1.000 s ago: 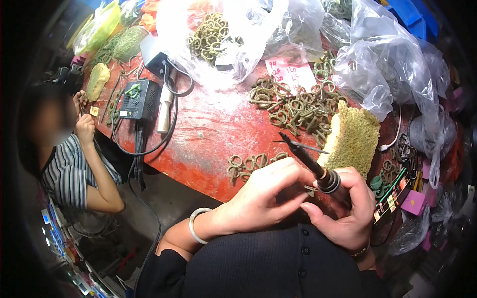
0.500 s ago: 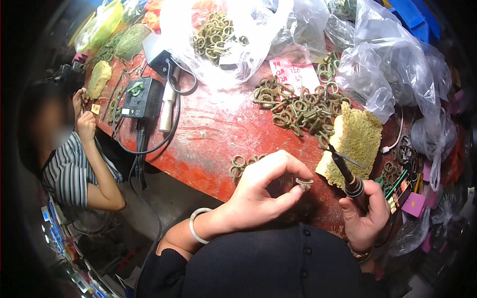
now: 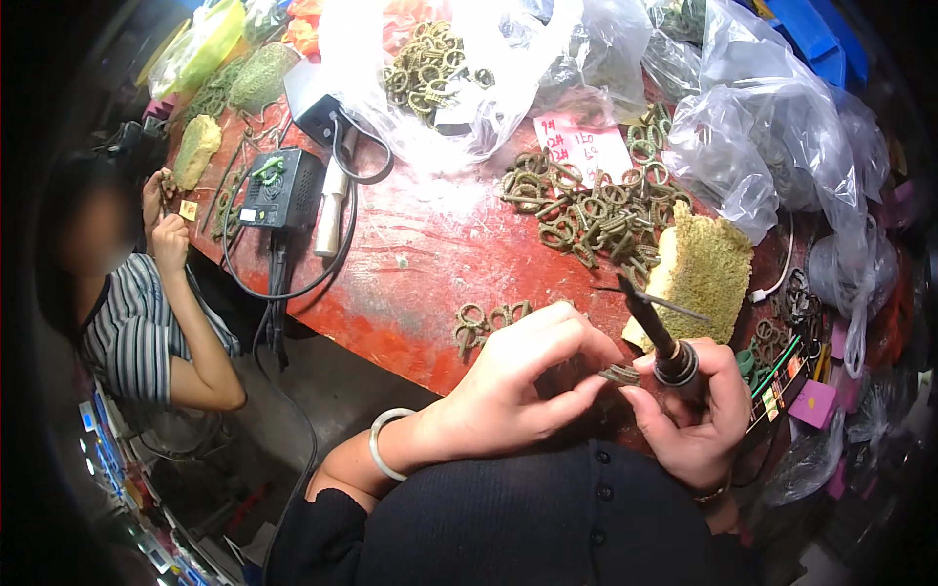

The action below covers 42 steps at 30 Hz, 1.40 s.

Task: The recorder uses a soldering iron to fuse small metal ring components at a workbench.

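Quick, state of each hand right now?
Left hand: closed, pinching a small ribbed piece.
Right hand: closed around a dark pen-like tool; whether it also grips the piece, can't tell.

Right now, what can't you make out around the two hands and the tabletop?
All in the head view:
Small piece: full shape hidden by the fingertips of the left hand and right hand.
Black tool: lower handle covered by the right hand's fingers.
Heaped rings: they overlap, so no exact count.
White plastic bag: contents partly lost in glare.
Blue container: cut off at the upper right by the dark rim.
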{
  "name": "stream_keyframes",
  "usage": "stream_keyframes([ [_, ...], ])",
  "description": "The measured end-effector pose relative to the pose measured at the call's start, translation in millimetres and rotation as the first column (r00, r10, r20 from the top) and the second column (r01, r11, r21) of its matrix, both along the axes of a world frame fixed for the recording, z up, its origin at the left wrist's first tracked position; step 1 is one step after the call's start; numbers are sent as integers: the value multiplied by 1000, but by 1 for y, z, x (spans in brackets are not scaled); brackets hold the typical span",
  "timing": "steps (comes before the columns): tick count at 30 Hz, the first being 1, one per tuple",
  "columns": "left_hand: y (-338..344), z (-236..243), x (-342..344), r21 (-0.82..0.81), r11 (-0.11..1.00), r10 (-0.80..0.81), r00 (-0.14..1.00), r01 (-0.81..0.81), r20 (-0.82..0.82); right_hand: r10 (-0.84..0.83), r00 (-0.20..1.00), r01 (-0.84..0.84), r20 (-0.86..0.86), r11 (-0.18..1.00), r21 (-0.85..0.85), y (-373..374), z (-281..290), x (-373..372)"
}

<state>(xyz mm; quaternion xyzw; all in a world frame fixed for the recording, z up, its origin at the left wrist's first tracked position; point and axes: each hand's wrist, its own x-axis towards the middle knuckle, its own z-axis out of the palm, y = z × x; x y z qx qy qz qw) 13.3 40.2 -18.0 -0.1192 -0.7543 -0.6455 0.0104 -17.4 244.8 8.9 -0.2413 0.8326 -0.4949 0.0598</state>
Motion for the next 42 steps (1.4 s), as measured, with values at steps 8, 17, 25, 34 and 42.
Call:
stream_keyframes([
  [8,0,0,-3,109,992,-74,990,61,120,-68,996,65,62,996,58,7,-7,4],
  [17,-7,2,0,672,731,-160,925,-123,343,-50,997,50,60,999,-9,5,-4,1],
  [25,-38,8,-6,23,986,151,951,-164,270,-132,987,134,88,991,-16,7,-11,5],
  [34,-18,4,-13,-603,769,161,977,-212,-138,-146,985,150,90,988,-41,5,-14,5],
  [42,-14,11,-19,-388,904,140,983,-177,-121,-163,980,166,116,986,-19,7,-14,5],
])
